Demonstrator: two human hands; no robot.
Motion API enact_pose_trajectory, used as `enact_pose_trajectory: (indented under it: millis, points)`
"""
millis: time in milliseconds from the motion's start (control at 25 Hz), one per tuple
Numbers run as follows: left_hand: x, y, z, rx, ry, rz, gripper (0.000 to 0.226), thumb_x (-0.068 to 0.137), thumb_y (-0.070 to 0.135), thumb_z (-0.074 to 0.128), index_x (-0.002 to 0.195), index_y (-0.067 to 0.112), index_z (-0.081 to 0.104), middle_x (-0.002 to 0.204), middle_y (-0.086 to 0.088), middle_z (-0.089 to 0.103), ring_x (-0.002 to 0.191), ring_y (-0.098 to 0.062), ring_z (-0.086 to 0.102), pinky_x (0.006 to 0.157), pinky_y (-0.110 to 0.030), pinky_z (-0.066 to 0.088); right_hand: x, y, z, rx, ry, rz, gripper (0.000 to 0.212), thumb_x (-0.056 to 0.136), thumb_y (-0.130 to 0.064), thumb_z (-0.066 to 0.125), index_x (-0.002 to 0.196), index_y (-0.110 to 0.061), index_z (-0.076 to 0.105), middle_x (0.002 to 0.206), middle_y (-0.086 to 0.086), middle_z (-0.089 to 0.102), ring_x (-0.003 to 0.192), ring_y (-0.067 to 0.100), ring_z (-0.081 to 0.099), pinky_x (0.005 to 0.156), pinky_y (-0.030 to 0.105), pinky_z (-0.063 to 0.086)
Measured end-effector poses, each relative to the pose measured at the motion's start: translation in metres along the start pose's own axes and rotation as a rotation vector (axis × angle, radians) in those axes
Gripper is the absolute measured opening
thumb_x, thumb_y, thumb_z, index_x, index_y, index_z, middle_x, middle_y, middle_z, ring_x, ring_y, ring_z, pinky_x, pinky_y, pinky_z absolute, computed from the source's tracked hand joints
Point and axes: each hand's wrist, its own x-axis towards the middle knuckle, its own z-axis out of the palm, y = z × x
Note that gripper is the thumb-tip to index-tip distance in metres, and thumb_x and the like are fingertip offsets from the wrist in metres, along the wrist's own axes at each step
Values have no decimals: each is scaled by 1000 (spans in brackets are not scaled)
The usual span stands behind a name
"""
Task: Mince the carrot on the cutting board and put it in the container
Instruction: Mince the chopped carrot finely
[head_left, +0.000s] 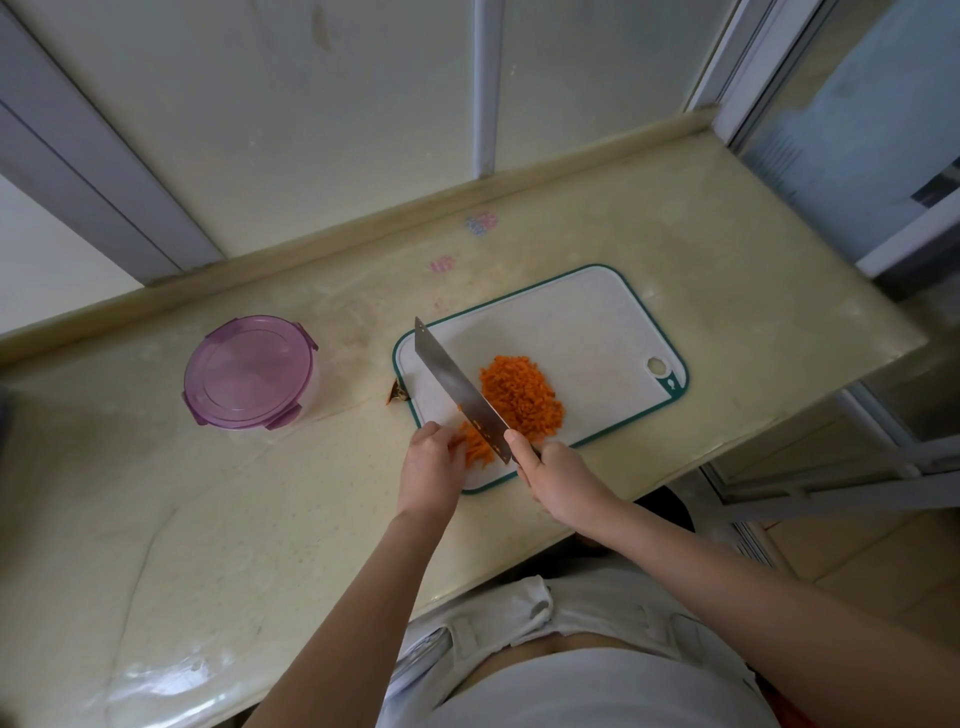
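A white cutting board with a teal rim lies on the pale counter. A heap of minced carrot sits on its middle. Carrot strips lie at the board's near left corner. My left hand holds those strips down with curled fingers. My right hand grips the handle of a cleaver, its forefinger lying along the blade's spine. The blade stands edge-down between the strips and the heap. A round container with a purple clip lid, closed, stands to the left of the board.
A small brown carrot end lies off the board's left edge. The counter ends near the board on the right. A raised ledge and window panels run along the back. Two faint pink marks sit behind the board.
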Motion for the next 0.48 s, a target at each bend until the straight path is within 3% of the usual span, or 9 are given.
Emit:
enact_pose_trajectory:
  millis: [160,480]
  points:
    - [2,-1,1,7,4,-6,11,84,2,61,87,1,72,86,-12,60,82,-24,55,67,-16,34,2,-2,4,-56,-12,17,60,98,-54,31,59,-9,37,48,1,36,44,16,37,56,29,37]
    - [5,-3,4,12,-12,0,13,84,0,58,84,1,70,82,-11,58,79,-24,53,63,-16,30,9,-7,15,-154,3,60,60,99,-51,30,54,-11,30,52,2,36,47,16,36,47,26,27]
